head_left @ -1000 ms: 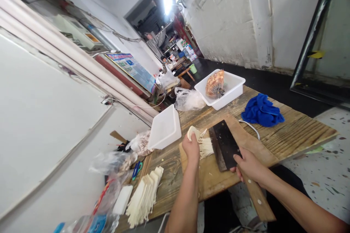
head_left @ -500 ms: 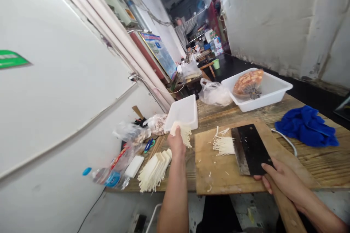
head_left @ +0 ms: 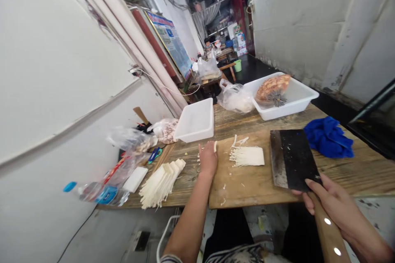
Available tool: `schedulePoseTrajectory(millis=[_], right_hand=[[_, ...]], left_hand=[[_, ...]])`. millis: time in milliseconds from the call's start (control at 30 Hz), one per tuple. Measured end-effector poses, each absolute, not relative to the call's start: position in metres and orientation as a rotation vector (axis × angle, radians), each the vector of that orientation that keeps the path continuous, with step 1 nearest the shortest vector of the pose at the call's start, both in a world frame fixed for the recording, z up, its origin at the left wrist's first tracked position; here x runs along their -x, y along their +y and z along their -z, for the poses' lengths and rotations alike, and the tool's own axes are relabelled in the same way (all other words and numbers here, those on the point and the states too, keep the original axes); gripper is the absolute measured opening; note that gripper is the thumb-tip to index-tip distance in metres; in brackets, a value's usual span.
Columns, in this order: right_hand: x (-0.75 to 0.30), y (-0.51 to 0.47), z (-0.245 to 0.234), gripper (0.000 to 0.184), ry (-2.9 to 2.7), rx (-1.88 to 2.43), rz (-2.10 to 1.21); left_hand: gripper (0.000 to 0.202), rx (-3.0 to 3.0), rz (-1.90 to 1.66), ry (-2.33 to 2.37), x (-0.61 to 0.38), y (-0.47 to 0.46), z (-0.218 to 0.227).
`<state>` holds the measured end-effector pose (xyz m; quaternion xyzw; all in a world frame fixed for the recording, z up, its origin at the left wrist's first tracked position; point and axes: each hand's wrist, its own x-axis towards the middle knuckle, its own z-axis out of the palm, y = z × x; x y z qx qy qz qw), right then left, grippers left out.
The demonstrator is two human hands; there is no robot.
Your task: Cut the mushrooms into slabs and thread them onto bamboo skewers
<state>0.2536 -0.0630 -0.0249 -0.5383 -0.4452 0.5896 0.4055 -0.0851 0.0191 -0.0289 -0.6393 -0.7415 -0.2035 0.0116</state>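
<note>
The mushrooms lie crosswise on the board, between left hand, fingers curled, grip unclear, and cleaver, clamped in right hand; left hand nearer

Two white trays: an empty tray mid-frame, a filled tray upper right. One cleaver, one cutting board, one blue cloth, one mushroom bundle, one stack of pale strips, one bottle lower left.

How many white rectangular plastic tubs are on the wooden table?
2. One white rectangular plastic tub stands empty beyond the left hand; the second tub, farther back on the right, holds an orange bagged bundle. None seems hidden.
</note>
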Motion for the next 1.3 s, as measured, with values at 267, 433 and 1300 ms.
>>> schedulePoseTrajectory(millis=[267,433,1300], right_hand=[[-0.254,-0.074,0.018,0.043,-1.045,1.385,-1.532],[-0.245,-0.08,0.037,0.039,-0.946,1.333,-1.602],[-0.236,-0.089,0.046,0.03,-0.947,1.212,-1.68]], left_hand=[[0.054,2.19,0.027,-2.278,0.069,0.017,0.005],[0.066,2.493,-0.084,-2.051,0.036,0.012,-0.023],[0.067,2.751,-0.025,-1.78,-0.046,-0.001,0.022]])
